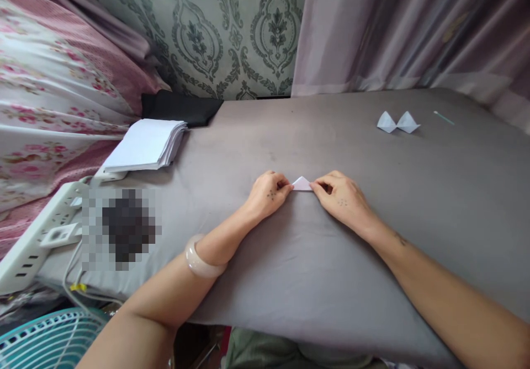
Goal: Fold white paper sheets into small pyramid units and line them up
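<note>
Along the near side of the grey surface (269,281), two bare forearms stretch inward, a pale bangle (203,257) circling the left wrist. Past it, the left hand (268,193) and the right hand (342,197) face each other, and directly between them sits the small folded paper (302,183). Its long axis runs left to right, in line with the gap from one hand to the other; the straight edge is toward the person and the peak points away. Neither hand is clearly nearer: the left one pinches the left corner between thumb and fingers, the right one pinches the right corner. Whether the paper rests on the cloth or is held just above it, I cannot tell. Farther off to the left lies a stack of white sheets (143,144), and, beyond the right hand, a pair of white folded shapes (408,122) stands near a thin greenish stick (445,118).
</note>
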Available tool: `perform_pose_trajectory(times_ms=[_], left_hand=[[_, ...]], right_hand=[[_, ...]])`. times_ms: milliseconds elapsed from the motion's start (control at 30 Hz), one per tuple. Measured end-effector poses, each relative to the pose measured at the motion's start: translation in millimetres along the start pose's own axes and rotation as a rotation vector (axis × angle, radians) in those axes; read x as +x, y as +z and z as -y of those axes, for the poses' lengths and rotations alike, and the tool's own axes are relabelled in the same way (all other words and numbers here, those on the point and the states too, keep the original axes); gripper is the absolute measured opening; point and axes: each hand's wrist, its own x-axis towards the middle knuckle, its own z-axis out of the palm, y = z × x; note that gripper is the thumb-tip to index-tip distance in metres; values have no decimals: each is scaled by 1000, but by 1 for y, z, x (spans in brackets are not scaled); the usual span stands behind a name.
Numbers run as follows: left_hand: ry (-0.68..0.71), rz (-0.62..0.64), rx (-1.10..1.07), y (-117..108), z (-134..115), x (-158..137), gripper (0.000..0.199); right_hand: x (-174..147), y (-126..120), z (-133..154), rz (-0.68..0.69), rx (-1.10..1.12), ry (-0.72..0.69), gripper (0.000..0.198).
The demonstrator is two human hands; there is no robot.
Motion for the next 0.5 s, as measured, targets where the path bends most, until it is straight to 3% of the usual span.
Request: perform_pose_trajectory(times_ms=[500], left_hand=[[37, 63, 266, 6, 1, 5, 22]], right_hand=[[3, 3, 5, 18, -114, 55, 21]])
